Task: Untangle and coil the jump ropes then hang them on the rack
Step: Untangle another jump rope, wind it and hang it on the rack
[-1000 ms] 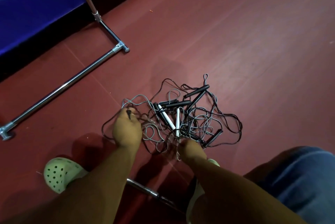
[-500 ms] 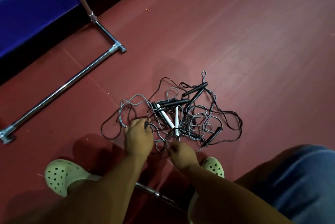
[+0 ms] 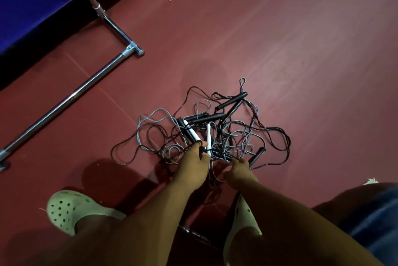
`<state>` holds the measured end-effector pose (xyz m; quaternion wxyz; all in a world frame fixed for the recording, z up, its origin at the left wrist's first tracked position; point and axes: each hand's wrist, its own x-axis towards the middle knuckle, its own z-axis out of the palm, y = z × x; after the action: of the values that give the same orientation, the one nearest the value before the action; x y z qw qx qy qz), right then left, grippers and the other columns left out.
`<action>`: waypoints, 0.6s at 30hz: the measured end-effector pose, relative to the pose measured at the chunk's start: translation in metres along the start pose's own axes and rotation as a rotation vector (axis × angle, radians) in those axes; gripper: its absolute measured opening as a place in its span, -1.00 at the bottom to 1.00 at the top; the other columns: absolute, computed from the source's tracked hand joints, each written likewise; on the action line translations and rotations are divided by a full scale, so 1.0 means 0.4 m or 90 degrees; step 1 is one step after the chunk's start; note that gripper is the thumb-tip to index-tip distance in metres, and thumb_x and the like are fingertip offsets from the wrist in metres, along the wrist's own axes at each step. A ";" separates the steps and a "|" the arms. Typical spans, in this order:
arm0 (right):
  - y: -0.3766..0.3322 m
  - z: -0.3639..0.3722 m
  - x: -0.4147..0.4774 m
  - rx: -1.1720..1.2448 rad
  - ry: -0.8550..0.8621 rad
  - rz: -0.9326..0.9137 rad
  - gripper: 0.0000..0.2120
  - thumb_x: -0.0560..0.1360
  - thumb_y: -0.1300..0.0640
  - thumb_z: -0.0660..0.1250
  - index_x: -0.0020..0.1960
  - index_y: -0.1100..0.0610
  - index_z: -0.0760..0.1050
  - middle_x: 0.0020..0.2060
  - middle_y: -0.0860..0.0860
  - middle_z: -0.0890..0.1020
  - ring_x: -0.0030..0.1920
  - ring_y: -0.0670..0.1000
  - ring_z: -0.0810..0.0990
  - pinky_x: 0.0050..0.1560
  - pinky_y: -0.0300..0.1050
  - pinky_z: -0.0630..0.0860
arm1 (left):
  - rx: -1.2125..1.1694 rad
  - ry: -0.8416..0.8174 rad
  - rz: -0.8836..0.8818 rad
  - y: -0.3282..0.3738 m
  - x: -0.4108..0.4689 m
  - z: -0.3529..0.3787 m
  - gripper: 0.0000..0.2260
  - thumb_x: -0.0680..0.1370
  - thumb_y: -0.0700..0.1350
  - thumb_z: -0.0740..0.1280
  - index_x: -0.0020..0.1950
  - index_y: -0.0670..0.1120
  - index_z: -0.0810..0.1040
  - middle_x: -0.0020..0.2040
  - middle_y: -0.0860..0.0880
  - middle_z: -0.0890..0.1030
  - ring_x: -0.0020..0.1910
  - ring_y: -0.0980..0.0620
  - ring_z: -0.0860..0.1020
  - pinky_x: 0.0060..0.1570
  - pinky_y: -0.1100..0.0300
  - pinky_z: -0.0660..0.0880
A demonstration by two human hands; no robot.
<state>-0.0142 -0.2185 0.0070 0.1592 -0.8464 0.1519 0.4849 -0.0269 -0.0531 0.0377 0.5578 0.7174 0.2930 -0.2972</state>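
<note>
Barely begun: the jump ropes [image 3: 215, 132] lie in one knotted heap mid-floor [image 3: 301, 50], none coiled, none on the rack [image 3: 71, 95] towards its left edge; the left hand [image 3: 193, 166] grips cords [image 3: 150, 134]; whether the right hand [image 3: 240, 172] holds any, I cannot tell.

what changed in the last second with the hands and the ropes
The left hand moved right, from the left edge of the ropes to the near ends of the white handles, where its fingers now curl into the cords. The right hand shifted a little right, toward a black handle; its grip is unclear. The tangle and the rack stayed put.
</note>
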 end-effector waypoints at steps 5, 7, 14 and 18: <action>-0.007 -0.004 0.080 0.038 -0.031 0.027 -0.39 0.54 -0.05 0.34 0.55 0.02 0.27 0.57 0.18 0.13 0.47 0.27 0.38 0.42 0.16 0.43 | -0.039 -0.030 -0.057 0.016 0.047 0.031 -0.76 0.63 -0.22 0.31 0.23 0.07 0.52 -0.09 -0.09 0.65 -0.31 0.03 0.58 -0.29 0.14 0.52; -0.013 -0.005 0.104 0.033 -0.028 0.017 -0.43 0.56 -0.04 0.34 0.52 0.05 0.30 0.52 0.22 0.22 0.44 0.27 0.41 0.41 0.12 0.43 | -0.045 -0.043 -0.068 0.022 0.062 0.038 -0.75 0.63 -0.23 0.31 0.26 0.02 0.50 -0.10 -0.08 0.65 -0.30 0.03 0.58 -0.21 0.14 0.55; -0.005 -0.009 0.173 -0.003 -0.080 0.091 -0.41 0.60 -0.08 0.33 0.56 0.07 0.26 0.55 0.24 0.18 0.48 0.22 0.36 0.49 0.00 0.32 | 0.004 -0.058 -0.075 0.034 0.104 0.060 -0.85 0.60 -0.15 0.31 0.05 0.12 0.50 0.00 -0.07 0.67 0.00 -0.15 0.66 0.13 -0.08 0.61; -0.006 0.006 0.178 0.003 -0.038 0.080 -0.59 0.62 0.02 0.22 0.44 0.09 0.45 0.42 0.16 0.47 0.43 0.20 0.42 0.49 0.03 0.29 | -0.025 -0.034 -0.072 0.017 0.126 0.056 -0.88 0.59 -0.13 0.30 -0.08 0.10 0.51 -0.01 -0.11 0.69 -0.14 -0.10 0.62 0.03 -0.07 0.61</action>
<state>0.0196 -0.2227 -0.0559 0.1348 -0.8200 0.2006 0.5189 0.0089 -0.0719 -0.0005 0.5615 0.6805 0.3240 -0.3416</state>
